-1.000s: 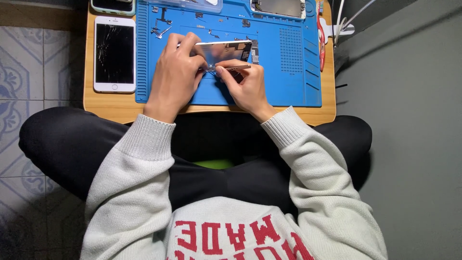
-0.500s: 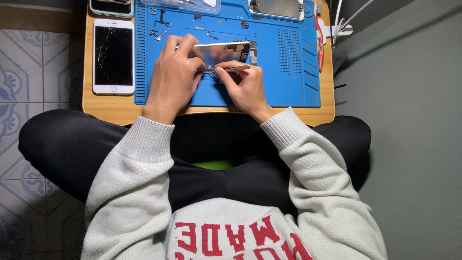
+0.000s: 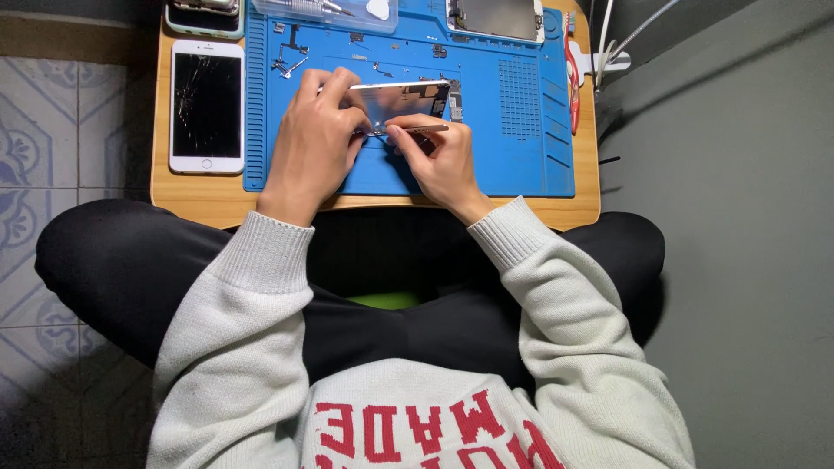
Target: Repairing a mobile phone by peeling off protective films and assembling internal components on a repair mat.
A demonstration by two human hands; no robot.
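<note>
Phone housing – blue mat, wooden table

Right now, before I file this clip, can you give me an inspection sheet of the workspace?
Surface: small wooden table topped by a blue repair mat.
Job's things: opened phone housing tilted up on the mat; thin tool at its lower edge.
Clutter: white phone with cracked screen left of the mat; tiny parts on the mat; clear tray and another phone part at the far edge; red-handled tool at right.
Hands: left hand steadies the housing; right hand pinches the tool.
Cables: white cables beyond the table's right corner.
Surroundings: tiled floor left, grey wall right.
</note>
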